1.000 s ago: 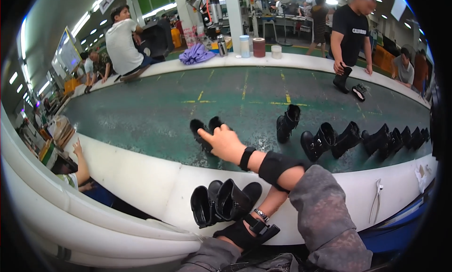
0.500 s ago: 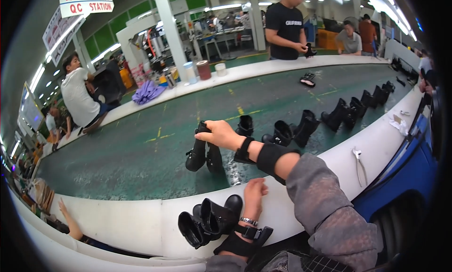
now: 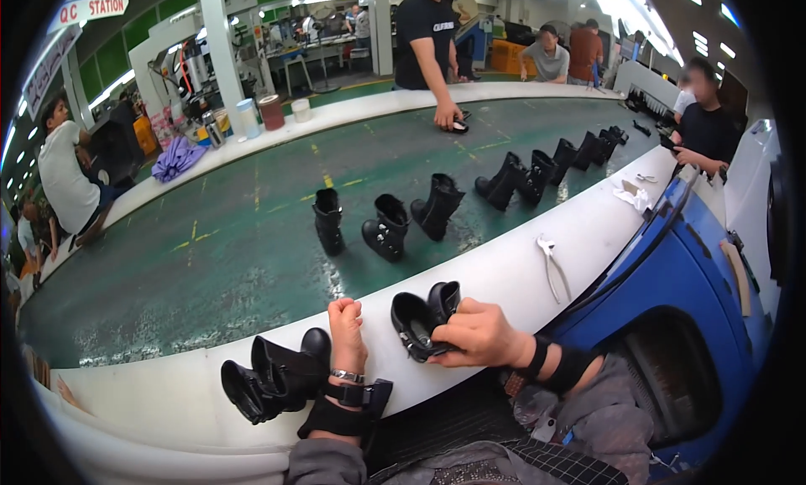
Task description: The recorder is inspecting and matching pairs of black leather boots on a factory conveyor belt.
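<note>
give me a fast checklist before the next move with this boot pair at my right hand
1. Right hand closed on the nearer boot by its shaft rim: ok
2. Left hand also supporting that pair: not ok, it is apart from it
3. Right hand gripping the farther boot as well: cannot tell, the view hides it
4. Metal pliers clear of both hands: ok, lying on the white ledge
5. Other boot pair on the ledge, left of the left hand: ok
</note>
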Available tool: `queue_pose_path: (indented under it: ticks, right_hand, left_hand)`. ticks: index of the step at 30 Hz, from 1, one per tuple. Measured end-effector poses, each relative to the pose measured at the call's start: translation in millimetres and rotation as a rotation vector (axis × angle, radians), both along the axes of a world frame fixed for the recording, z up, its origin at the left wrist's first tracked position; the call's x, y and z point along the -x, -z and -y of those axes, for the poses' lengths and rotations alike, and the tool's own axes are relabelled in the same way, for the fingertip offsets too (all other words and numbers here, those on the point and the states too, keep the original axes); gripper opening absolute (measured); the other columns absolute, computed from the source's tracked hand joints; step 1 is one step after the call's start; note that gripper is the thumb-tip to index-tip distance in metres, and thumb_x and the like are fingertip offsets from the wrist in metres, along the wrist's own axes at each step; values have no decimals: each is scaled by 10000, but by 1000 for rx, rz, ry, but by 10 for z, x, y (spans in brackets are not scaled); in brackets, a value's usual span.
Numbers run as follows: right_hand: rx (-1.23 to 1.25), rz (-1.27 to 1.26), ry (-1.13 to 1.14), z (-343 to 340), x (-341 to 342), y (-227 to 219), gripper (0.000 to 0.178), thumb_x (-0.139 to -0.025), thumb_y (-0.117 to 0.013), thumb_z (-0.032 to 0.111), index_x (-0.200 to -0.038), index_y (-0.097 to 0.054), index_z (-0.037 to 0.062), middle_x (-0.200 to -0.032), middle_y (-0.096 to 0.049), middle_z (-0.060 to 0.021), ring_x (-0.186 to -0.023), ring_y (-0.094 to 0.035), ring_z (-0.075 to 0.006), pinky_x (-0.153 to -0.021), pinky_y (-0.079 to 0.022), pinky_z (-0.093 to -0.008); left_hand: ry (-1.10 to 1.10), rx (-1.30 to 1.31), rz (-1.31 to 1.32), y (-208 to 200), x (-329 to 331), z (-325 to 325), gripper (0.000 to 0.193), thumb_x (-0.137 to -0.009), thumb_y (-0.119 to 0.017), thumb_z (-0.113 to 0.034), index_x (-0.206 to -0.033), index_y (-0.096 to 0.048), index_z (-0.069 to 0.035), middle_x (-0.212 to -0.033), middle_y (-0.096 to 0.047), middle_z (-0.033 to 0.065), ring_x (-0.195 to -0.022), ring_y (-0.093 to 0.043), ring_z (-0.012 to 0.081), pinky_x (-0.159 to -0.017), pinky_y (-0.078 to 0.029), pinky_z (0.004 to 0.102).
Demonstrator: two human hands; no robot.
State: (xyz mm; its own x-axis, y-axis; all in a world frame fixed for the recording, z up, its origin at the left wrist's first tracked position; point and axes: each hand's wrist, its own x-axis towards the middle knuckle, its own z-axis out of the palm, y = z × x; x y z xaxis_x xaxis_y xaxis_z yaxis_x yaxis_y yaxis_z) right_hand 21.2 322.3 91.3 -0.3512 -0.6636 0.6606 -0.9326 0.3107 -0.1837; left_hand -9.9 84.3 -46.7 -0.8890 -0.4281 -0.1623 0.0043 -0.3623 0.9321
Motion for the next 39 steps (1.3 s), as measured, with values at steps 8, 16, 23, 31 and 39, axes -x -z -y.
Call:
queue_pose_path:
  ticks: [8,16,23,31,39]
  right_hand:
    - [537,313,233,-213,-330,629,961,-643,-836,201,-1404,-280,14,-1392,-321,-256,-1110,-512,-338,-861,-499,-367]
    - [475,498,355,-10,-250,1246,875,-687,-749,129,-1402,-275,-41,-1362,-386,-273,-1255,-422,-406,-1049,-358,-436]
    - [439,498,456,-59,-196,1145,844,-704,-784,183,-1390,-340,-26,-1272,-516,-232,-1171,-548,-347,-970,-452,-387]
    - [477,705,456,-155,-99,1135,816,-677,-783,248,-1364,-398,35,-1173,-596,-207,-1015,-627,-337,-872,-507,-385]
    - [1206,1634,-175,-429,-200,1162,267,-773,-638,-33,-1031,-667,31,-941,-681,-73,-891,-662,-204,-857,-530,-378]
  left_hand:
    - [357,150,-2,-185,-446,16,604,-713,-550,23,-1300,-438,-67,-1252,-419,120,-1087,-460,216,-805,-484,335]
    - [438,528,-106,-267,-1073,-616,901,-630,-729,-101,-1400,-262,-64,-1271,-408,149,-1170,-436,275,-772,-510,325]
    - [268,604,-301,-436,-758,-927,439,-559,-783,-150,-940,-613,-14,-862,-659,100,-795,-657,229,-714,-524,332]
    - [324,579,-81,-333,-705,-768,495,-619,-863,-238,-1017,-651,-35,-954,-695,92,-870,-666,206,-783,-509,340]
    - [365,-353,-109,-245,-992,-550,768,-788,-627,30,-1461,-295,-133,-1299,-518,103,-1139,-576,282,-901,-531,466]
